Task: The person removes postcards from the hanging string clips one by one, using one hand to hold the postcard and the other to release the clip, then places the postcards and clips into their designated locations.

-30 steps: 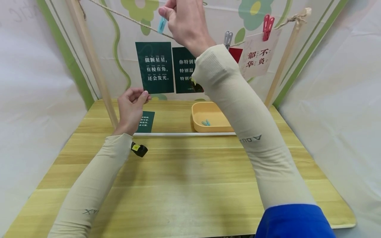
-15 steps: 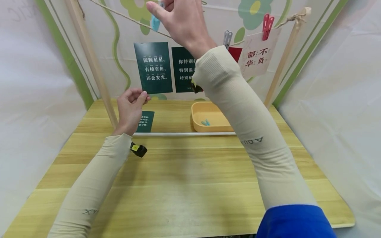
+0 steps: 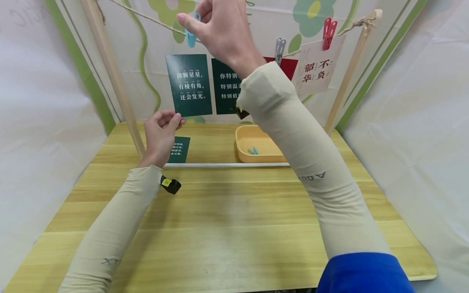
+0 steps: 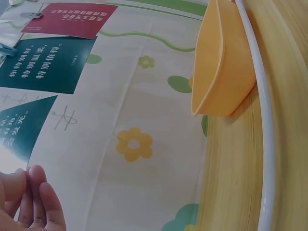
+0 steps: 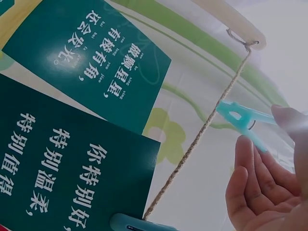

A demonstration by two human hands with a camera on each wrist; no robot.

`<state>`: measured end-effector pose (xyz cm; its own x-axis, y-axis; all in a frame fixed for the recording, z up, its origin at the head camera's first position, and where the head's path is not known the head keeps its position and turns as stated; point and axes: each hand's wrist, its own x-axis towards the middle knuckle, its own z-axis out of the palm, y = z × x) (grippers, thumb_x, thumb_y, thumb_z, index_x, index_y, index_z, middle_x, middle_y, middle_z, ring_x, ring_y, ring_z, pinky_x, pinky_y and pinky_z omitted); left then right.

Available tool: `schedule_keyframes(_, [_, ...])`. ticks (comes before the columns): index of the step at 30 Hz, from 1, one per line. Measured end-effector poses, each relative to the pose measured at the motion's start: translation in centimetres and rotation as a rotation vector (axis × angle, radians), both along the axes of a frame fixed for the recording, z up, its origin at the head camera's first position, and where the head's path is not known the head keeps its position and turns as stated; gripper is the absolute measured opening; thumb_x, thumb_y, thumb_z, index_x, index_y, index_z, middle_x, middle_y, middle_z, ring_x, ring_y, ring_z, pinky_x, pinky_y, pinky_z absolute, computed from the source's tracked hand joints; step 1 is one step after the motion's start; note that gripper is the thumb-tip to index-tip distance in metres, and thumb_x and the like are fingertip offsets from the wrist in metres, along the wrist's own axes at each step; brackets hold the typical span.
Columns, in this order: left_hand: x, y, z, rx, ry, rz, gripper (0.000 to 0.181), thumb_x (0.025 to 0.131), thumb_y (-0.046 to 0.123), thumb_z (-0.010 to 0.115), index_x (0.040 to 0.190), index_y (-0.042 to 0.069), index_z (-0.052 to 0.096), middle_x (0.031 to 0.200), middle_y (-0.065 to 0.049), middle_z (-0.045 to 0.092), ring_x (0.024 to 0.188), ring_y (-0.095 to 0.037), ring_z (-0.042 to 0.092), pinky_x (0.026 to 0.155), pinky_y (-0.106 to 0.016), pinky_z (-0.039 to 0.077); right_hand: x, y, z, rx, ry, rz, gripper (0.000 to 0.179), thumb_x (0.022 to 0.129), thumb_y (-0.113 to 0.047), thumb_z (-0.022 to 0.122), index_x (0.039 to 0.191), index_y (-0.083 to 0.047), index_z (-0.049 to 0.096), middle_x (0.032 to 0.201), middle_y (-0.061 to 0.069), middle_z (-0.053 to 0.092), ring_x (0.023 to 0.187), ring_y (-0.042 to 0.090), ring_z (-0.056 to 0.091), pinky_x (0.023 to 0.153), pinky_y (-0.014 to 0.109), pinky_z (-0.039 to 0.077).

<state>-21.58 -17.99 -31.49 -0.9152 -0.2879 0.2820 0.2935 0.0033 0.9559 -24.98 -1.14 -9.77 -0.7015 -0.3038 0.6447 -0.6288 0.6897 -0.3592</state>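
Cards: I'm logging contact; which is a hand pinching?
The leftmost upright card: the left hand pinches its lower left corner; no hand holds the others.
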Motion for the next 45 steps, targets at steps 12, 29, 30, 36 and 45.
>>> schedule_keyframes(12, [0.0, -0.1, -0.2, 0.003, -0.007, 0.004, 0.020, 0.103, 0.017, 0.068, 0.119, 0.005, 0.069, 0.108, -0.007, 0.072, 0.097, -0.013, 0.071, 0.092, -0.016, 0.059, 0.2, 0.3, -0.8, 0.070, -0.036, -0.050, 0.043, 0.100, -0.049, 0.069, 0.120, -0.011, 0.075, 0.121, 0.003, 0.076, 0.101, 0.005, 0.059, 0.096, 0.012, 0.054])
schedule_keyframes(29, [-0.1, -0.2, -0.1, 0.020, -0.019, -0.006, 0.017, 0.104, 0.015, 0.067, 0.117, 0.004, 0.069, 0.100, 0.001, 0.072, 0.096, -0.013, 0.072, 0.091, -0.018, 0.059, 0.5, 0.4, -2.8, 0.075, -0.114, -0.013, 0.045, 0.098, -0.048, 0.073, 0.120, -0.009, 0.075, 0.116, 0.005, 0.075, 0.096, 0.008, 0.060, 0.092, 0.015, 0.055])
schedule_keyframes(30, [-0.1, -0.2, -0.2, 0.022, -0.018, -0.006, 0.016, 0.104, 0.015, 0.067, 0.116, 0.004, 0.069, 0.101, -0.001, 0.073, 0.096, -0.012, 0.072, 0.091, -0.018, 0.059, 0.5, 0.5, -2.9, 0.075, -0.119, -0.012, 0.045, 0.098, -0.048, 0.073, 0.120, -0.009, 0.075, 0.116, 0.005, 0.075, 0.096, 0.009, 0.061, 0.092, 0.015, 0.055])
schedule_keyframes(36, [-0.2, -0.2, -0.2, 0.023, -0.017, -0.011, 0.016, 0.104, 0.015, 0.067, 0.116, 0.005, 0.069, 0.100, 0.000, 0.073, 0.096, -0.014, 0.072, 0.091, -0.017, 0.059, 0.5, 0.7, -3.1, 0.099, -0.131, -0.015, 0.046, 0.098, -0.048, 0.073, 0.121, -0.008, 0.074, 0.117, 0.007, 0.075, 0.099, 0.010, 0.061, 0.092, 0.016, 0.053])
schedule_keyframes(45, [-0.3, -0.2, -0.6, 0.013, -0.036, -0.015, 0.017, 0.103, 0.016, 0.068, 0.116, 0.005, 0.069, 0.105, -0.007, 0.073, 0.097, -0.013, 0.072, 0.091, -0.017, 0.059, 0.7, 1.5, -4.2, 0.119, -0.118, -0.017, 0.044, 0.099, -0.047, 0.073, 0.118, -0.008, 0.076, 0.113, 0.004, 0.077, 0.095, 0.009, 0.063, 0.088, 0.015, 0.054])
